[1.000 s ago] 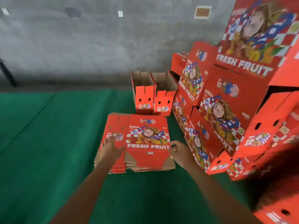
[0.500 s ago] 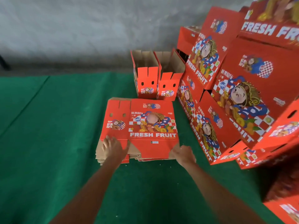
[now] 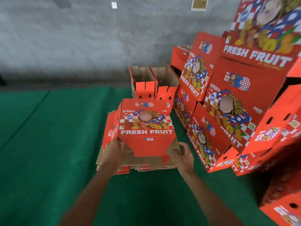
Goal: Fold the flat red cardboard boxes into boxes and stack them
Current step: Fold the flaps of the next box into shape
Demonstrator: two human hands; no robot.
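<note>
**Entry: top blank lifted from pile, risks at the lift**

Item: top blank (image 3: 146, 128), red, printed FRESH FRUIT, near edge raised off the pile (image 3: 130, 162) of flat blanks on the green mat (image 3: 48, 144).

Left hand (image 3: 114, 150): fingers curled round the blank's near-left corner.
Right hand (image 3: 183, 154): gripping the brown flap at the near-right corner.

Stack (image 3: 236, 103): finished boxes piled at the right, several tilted. Two open boxes (image 3: 153, 84) stand behind the pile.

Hazards, judged:
- A second blank may cling and come up too.
- The brown flap may crease or tear if pulled by its corner alone.
- Opening the blank towards the right could knock the leaning stack.
</note>
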